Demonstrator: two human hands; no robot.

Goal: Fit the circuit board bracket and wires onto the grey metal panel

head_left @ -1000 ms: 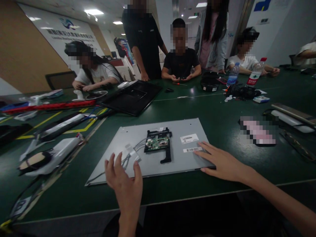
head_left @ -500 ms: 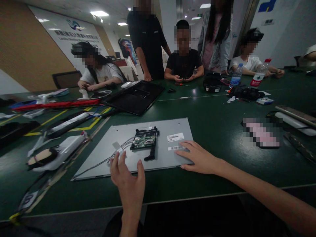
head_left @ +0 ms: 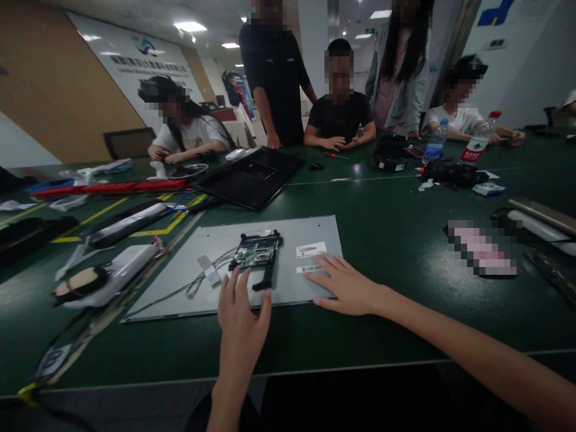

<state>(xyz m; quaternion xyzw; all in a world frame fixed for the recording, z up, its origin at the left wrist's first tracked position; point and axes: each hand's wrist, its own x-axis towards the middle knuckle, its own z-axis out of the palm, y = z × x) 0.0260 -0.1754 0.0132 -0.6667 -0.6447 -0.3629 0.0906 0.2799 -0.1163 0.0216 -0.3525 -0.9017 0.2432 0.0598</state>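
A silver metal-backed display panel (head_left: 175,258) lies flat on the green table in front of me. On it sits a green circuit board (head_left: 256,252) in a black plastic frame, with thin grey cables (head_left: 198,282) running off to the left under a strip of tape. My left hand (head_left: 243,312) is over the panel's near edge, fingers spread, close to the board's near left side; whether it touches is unclear. Resting with spread fingers on the panel's right near corner is my right hand (head_left: 346,285), beside two white labels (head_left: 310,251). Neither hand grips anything.
A black monitor casing (head_left: 252,177) lies beyond the panel. To the left are a white and beige device (head_left: 108,276) and a red strip (head_left: 112,189). On the right lie a pixelated pink object (head_left: 483,249) and two bottles (head_left: 435,141). Several people are around the table's far side.
My left hand has shifted right, nearer the circuit board. The panel and my right hand appear slightly further left, while the background has drifted right with the camera.
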